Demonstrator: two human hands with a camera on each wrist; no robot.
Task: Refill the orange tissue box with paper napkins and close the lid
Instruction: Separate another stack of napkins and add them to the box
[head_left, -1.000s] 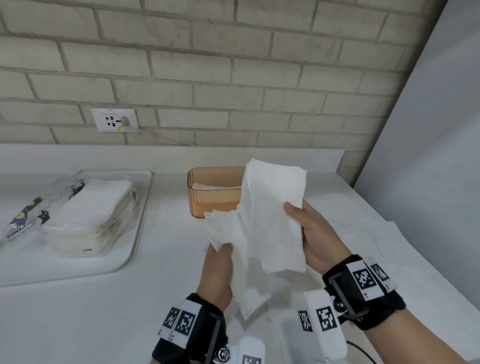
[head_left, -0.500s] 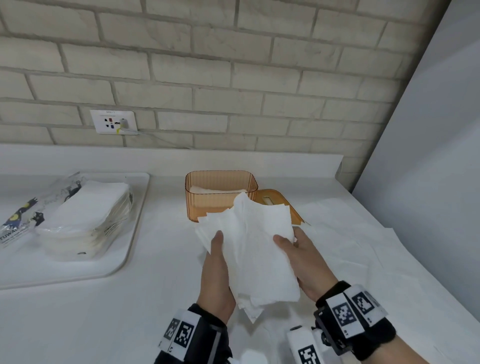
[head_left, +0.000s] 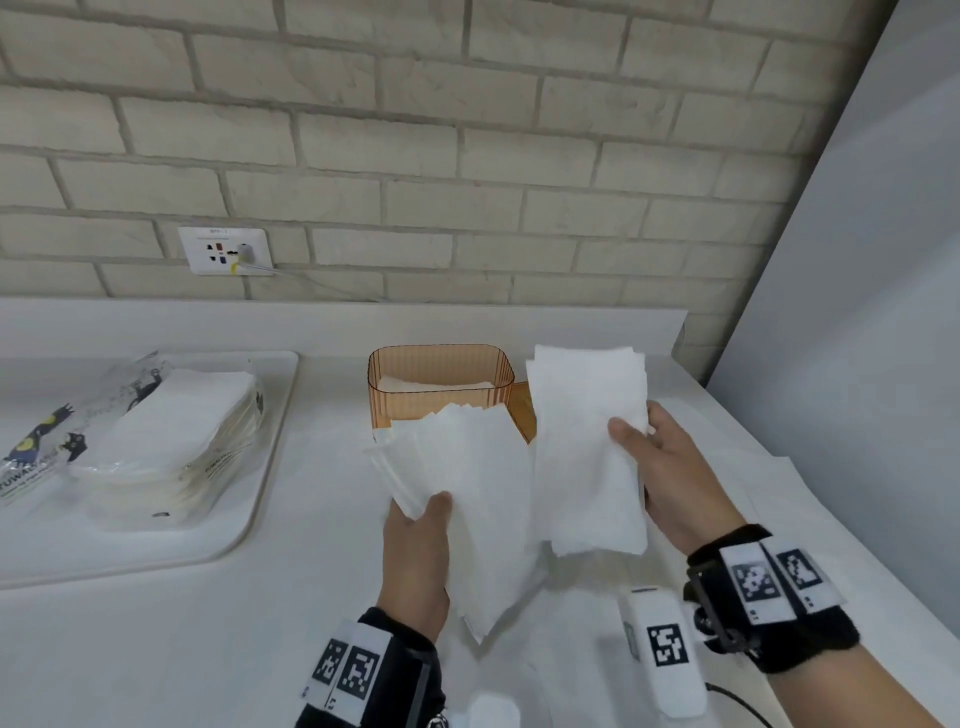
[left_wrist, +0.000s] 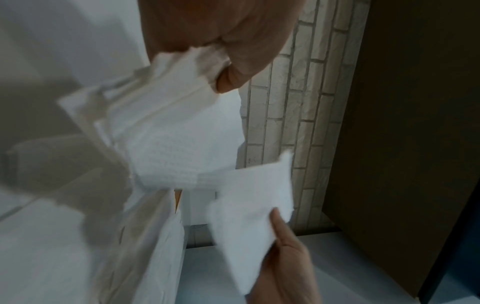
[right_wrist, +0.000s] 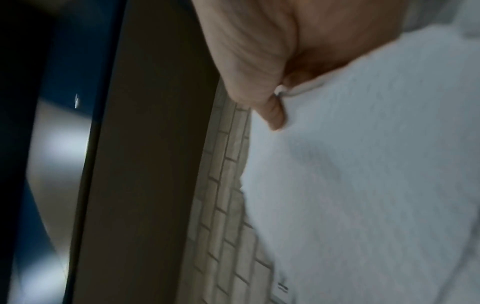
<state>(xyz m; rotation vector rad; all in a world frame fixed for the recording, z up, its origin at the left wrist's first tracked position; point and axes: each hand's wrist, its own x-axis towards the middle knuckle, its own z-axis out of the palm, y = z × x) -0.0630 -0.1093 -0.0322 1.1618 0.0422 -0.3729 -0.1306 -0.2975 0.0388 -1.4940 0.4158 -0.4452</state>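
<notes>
The orange tissue box (head_left: 441, 384) stands open at the back of the counter, with some white napkins low inside it. Its orange lid (head_left: 522, 413) lies just right of it, mostly hidden behind paper. My left hand (head_left: 415, 551) pinches a fanned bunch of white napkins (head_left: 467, 499) in front of the box. A separate stack of napkins (head_left: 587, 452) is upright in my right hand (head_left: 660, 467), thumb on its front. The left wrist view shows my left thumb (left_wrist: 228, 80) on the fanned napkins (left_wrist: 168, 133). In the right wrist view the right thumb (right_wrist: 272, 115) presses the stack (right_wrist: 363, 164).
A white tray (head_left: 260, 499) at left carries an opened plastic pack of napkins (head_left: 171, 441). A brick wall with a socket (head_left: 224, 250) rises behind the counter, and a grey panel (head_left: 857, 338) closes off the right side. White paper sheets (head_left: 769, 478) cover the counter at right.
The one bunch held together by both hands has been split. My right hand lifted a stack away up and to the right, while the left keeps the fanned remainder.
</notes>
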